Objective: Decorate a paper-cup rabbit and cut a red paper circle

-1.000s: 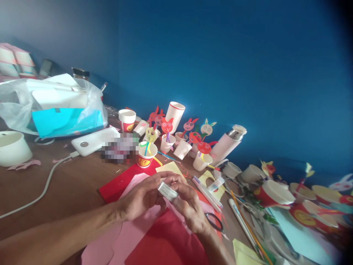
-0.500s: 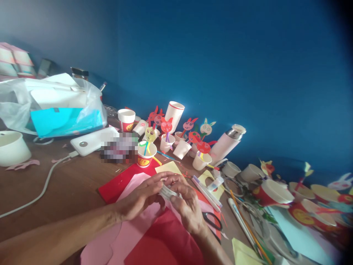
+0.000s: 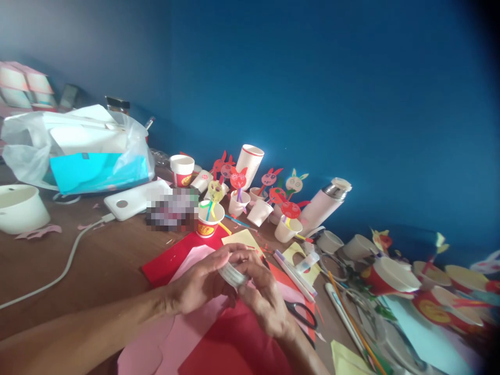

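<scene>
Pinching a small shiny item (image 3: 232, 274) above the pink and red paper

Both hands are closed around this small item, and it sits between them. The left hand (image 3: 201, 284) holds it from the left side and the right hand (image 3: 263, 307) from the right side. It is too small to tell exactly what it is. Under the hands lie a pink paper (image 3: 144, 346) and a red paper (image 3: 230, 346), and their edges overlap. Just beside the right hand are black-handled scissors (image 3: 300, 315), and a yellow paper (image 3: 242, 239) lies just beyond the fingers.

On the left, the wooden worktop (image 3: 50, 265) has open room, with only a white cable (image 3: 66, 271) crossing it. The right side is much more crowded: a long orange stick (image 3: 353, 323), a pale blue sheet (image 3: 425, 333) and several lying paper cups (image 3: 390, 276) leave little room there for moving. Farther ahead stand paper cups (image 3: 209, 219) holding rabbit figures on sticks (image 3: 238, 179), close together near a pink flask (image 3: 324, 203). On the far left are a white power bank (image 3: 133, 200), a white bowl (image 3: 23, 208) and a plastic bag (image 3: 78, 148). A blue wall (image 3: 312, 104) closes the far edge of the worktop.
</scene>
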Action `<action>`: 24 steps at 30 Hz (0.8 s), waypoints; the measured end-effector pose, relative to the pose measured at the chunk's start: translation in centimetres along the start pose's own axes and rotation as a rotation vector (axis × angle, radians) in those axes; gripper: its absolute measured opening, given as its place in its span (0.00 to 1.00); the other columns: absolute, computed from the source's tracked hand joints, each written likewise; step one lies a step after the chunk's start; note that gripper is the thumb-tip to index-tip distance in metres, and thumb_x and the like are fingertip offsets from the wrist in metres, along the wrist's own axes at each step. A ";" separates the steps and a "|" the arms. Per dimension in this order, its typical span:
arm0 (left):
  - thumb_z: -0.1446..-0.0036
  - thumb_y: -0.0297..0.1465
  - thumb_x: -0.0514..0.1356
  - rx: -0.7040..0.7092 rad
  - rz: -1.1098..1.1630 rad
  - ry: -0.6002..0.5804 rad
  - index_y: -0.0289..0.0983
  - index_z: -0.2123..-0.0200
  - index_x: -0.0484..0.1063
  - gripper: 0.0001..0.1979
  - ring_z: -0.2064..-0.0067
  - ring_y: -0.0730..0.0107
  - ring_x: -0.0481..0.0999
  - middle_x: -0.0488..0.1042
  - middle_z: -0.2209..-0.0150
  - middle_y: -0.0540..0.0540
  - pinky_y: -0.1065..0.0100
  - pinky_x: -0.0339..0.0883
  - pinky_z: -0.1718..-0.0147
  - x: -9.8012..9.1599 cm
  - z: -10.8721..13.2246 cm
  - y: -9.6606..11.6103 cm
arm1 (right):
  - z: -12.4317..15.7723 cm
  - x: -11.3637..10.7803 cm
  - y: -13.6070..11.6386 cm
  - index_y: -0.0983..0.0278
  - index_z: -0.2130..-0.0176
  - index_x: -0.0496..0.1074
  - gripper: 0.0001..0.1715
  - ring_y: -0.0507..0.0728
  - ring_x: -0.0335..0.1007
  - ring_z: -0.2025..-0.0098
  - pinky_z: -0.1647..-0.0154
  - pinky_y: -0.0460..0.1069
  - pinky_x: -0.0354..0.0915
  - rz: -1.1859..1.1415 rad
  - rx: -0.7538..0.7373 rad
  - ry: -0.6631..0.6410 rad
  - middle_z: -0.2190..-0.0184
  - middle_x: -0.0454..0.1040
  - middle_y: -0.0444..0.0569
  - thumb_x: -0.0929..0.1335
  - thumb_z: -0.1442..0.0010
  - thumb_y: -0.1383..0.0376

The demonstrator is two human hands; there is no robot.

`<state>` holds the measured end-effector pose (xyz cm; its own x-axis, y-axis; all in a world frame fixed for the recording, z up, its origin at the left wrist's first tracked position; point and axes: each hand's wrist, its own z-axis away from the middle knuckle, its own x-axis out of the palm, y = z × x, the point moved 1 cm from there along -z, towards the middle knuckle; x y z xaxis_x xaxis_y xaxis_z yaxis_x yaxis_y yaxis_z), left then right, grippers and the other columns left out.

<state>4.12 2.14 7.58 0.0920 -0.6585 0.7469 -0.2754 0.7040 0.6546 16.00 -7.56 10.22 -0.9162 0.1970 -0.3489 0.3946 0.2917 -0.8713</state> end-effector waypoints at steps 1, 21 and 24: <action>0.37 0.36 0.47 -0.012 0.017 -0.004 0.39 0.49 0.65 0.17 0.64 0.66 0.71 0.66 0.51 0.39 0.66 0.65 0.70 -0.1 0.0 0.0 | 0.0 -0.1 0.1 0.60 0.66 0.73 0.10 0.63 0.64 0.50 0.56 0.56 0.64 -0.018 0.005 -0.020 0.54 0.69 0.51 0.64 0.43 0.60; 0.45 0.45 0.58 0.015 -0.454 0.082 0.42 0.44 0.57 0.28 0.67 0.72 0.68 0.63 0.49 0.41 0.68 0.62 0.70 1.0 0.5 0.2 | -0.4 0.6 -0.6 0.63 0.74 0.68 0.04 0.57 0.65 0.58 0.55 0.52 0.61 0.148 -0.045 0.092 0.62 0.68 0.49 0.64 0.50 0.70; 0.45 0.41 0.59 0.011 -0.440 0.116 0.41 0.44 0.58 0.26 0.66 0.72 0.68 0.66 0.54 0.43 0.69 0.62 0.68 0.9 0.5 0.2 | -0.4 0.8 -0.6 0.63 0.72 0.69 0.05 0.57 0.65 0.58 0.56 0.52 0.61 0.155 -0.028 0.111 0.63 0.68 0.49 0.64 0.48 0.70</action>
<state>3.71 1.57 8.32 0.3084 -0.8599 0.4067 -0.1959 0.3609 0.9118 15.09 -7.19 10.57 -0.8318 0.3428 -0.4366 0.5334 0.2756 -0.7997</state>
